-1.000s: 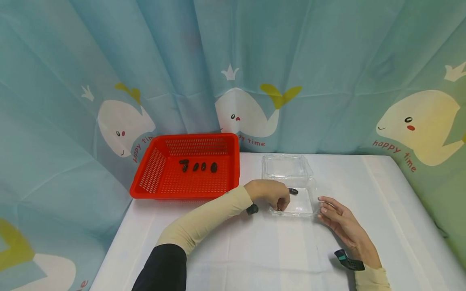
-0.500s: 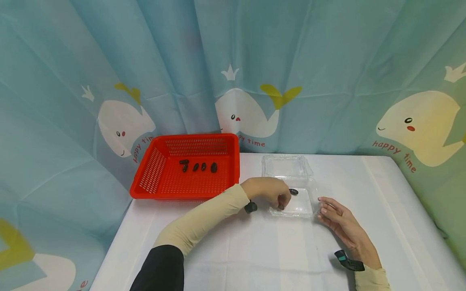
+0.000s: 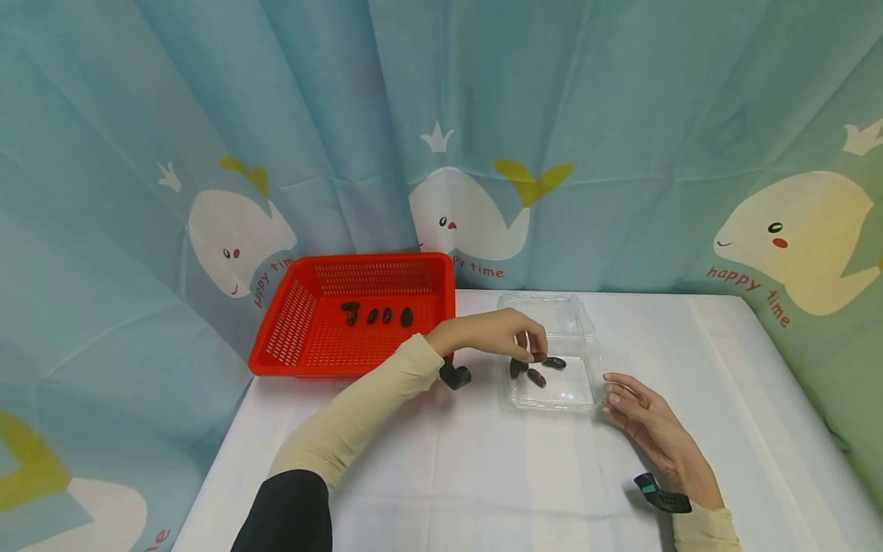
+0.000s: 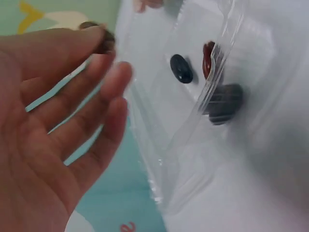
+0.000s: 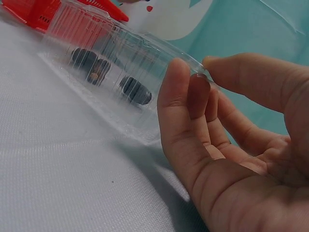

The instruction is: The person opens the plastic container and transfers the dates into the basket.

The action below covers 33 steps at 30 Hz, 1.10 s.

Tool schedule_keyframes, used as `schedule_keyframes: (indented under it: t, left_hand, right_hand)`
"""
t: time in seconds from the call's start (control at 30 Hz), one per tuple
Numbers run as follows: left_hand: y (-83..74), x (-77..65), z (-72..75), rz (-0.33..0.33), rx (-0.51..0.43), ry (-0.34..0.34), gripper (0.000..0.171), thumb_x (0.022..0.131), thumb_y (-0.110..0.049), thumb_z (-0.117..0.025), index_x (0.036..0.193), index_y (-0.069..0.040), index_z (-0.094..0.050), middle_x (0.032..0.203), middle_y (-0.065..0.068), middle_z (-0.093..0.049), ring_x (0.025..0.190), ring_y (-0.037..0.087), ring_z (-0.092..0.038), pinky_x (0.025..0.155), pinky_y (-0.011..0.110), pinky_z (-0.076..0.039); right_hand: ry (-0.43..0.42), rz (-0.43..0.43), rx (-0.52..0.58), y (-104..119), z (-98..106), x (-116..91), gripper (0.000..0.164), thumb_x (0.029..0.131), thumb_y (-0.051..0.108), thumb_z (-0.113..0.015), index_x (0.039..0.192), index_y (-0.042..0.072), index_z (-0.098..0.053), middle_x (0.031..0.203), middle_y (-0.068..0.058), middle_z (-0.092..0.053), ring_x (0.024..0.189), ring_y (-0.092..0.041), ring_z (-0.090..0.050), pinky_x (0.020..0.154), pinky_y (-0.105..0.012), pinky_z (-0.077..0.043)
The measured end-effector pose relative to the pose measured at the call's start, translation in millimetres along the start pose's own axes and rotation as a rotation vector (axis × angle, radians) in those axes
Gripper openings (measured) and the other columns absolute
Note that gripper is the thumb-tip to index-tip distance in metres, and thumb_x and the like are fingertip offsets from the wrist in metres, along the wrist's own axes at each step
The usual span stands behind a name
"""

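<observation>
My left hand (image 3: 500, 331) is over the back left of a clear plastic clamshell box (image 3: 578, 391), pinching a dark brown date (image 4: 106, 42) between thumb and fingertip. Inside the box lie several more glossy dates; one (image 3: 536, 377) sits toward the front, another (image 3: 555, 363) farther back. At the left wall, dates (image 3: 514, 369) lie close together. My right hand (image 3: 645, 422) pinches the box's front right rim between thumb and fingers, the box resting on the table. The box's lid (image 3: 545, 310) is folded back, partly behind the left hand.
A red slotted plastic basket (image 3: 331, 356) stands left of the box, with several dates (image 3: 372, 316) on its floor. White cloth covers the table (image 3: 510, 475). A blue curtain with whale prints (image 3: 621, 115) hangs behind the table's back edge.
My left hand has moved back and left from the box's front left, uncovering dates on the box floor, and a date shows in its pinch. The right hand stays at the rim.
</observation>
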<state>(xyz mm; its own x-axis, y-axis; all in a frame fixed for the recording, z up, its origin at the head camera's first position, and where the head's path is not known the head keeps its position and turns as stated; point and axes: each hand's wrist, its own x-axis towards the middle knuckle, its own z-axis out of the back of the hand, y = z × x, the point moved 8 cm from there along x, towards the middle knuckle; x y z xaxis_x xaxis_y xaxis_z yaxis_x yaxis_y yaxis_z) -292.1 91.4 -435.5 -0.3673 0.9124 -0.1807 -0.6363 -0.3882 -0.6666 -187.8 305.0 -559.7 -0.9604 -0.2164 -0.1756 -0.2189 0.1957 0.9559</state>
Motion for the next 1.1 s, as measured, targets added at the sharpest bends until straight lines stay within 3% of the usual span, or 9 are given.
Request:
schedule_keyframes:
  t: [0.2, 0.33, 0.47, 0.53, 0.73, 0.93, 1.1]
  left_hand:
    - [15.4, -15.1, 15.6, 0.059, -0.309, -0.155, 0.025, 0.100, -0.010, -0.066, 0.124, -0.008, -0.071, 0.119, 0.007, -0.073, 0.105, 0.015, -0.070, 0.092, 0.023, -0.058]
    - [25.5, -25.1, 19.9, 0.106, -0.515, -0.228, 0.029, 0.102, -0.008, -0.063, 0.130, -0.004, -0.068, 0.121, 0.014, -0.069, 0.109, 0.031, -0.070, 0.094, 0.029, -0.061]
    - [33.1, -35.5, 25.2, 0.155, -0.662, -0.315, 0.031, 0.103, -0.010, -0.063, 0.133, -0.003, -0.066, 0.121, 0.014, -0.068, 0.117, 0.042, -0.065, 0.097, 0.033, -0.061]
    - [38.4, -41.3, 28.6, 0.192, -0.729, -0.374, 0.033, 0.103, -0.011, -0.064, 0.134, -0.003, -0.065, 0.122, 0.012, -0.068, 0.117, 0.040, -0.066, 0.099, 0.034, -0.060]
    - [52.5, -60.3, 36.5, 0.270, -0.855, -0.507, 0.033, 0.105, -0.013, -0.061, 0.136, -0.003, -0.065, 0.122, 0.011, -0.070, 0.108, 0.026, -0.068, 0.099, 0.035, -0.060]
    - [64.4, -79.2, 41.6, 0.310, -0.912, -0.569, 0.033, 0.104, -0.013, -0.060, 0.136, -0.002, -0.065, 0.114, 0.004, -0.069, 0.103, 0.024, -0.066, 0.095, 0.032, -0.060]
    - [77.3, -97.6, 46.3, 0.354, -0.932, -0.610, 0.032, 0.104, -0.015, -0.063, 0.133, -0.003, -0.065, 0.106, 0.003, -0.069, 0.098, 0.022, -0.065, 0.101, 0.040, -0.059]
  right_hand:
    - [0.005, 0.003, 0.008, 0, 0, -1, 0.035, 0.106, 0.001, -0.054, 0.134, 0.023, -0.060, 0.109, 0.010, -0.065, 0.100, -0.003, -0.066, 0.092, -0.023, -0.060]
    - [0.009, 0.004, 0.011, 0, -1, -1, 0.035, 0.106, 0.001, -0.054, 0.133, 0.023, -0.060, 0.109, 0.010, -0.065, 0.100, -0.003, -0.066, 0.092, -0.023, -0.060]
    - [0.009, 0.004, 0.005, 0, -1, 0, 0.035, 0.106, 0.002, -0.054, 0.134, 0.022, -0.059, 0.110, 0.010, -0.065, 0.100, -0.003, -0.065, 0.092, -0.023, -0.060]
    - [0.007, 0.001, 0.001, 0, -1, 0, 0.035, 0.106, 0.002, -0.054, 0.135, 0.021, -0.058, 0.110, 0.010, -0.065, 0.100, -0.003, -0.066, 0.092, -0.023, -0.060]
    - [-0.003, -0.012, -0.009, -1, 0, 1, 0.034, 0.106, 0.003, -0.055, 0.135, 0.022, -0.058, 0.109, 0.010, -0.065, 0.099, -0.003, -0.066, 0.092, -0.023, -0.060]
    - [0.001, -0.012, 0.005, 0, 0, 0, 0.034, 0.106, 0.003, -0.055, 0.133, 0.023, -0.058, 0.109, 0.010, -0.066, 0.099, -0.003, -0.066, 0.092, -0.023, -0.060]
    - [0.009, -0.007, 0.010, 0, -1, 0, 0.035, 0.106, 0.002, -0.055, 0.134, 0.023, -0.058, 0.109, 0.010, -0.067, 0.100, -0.003, -0.067, 0.092, -0.023, -0.060]
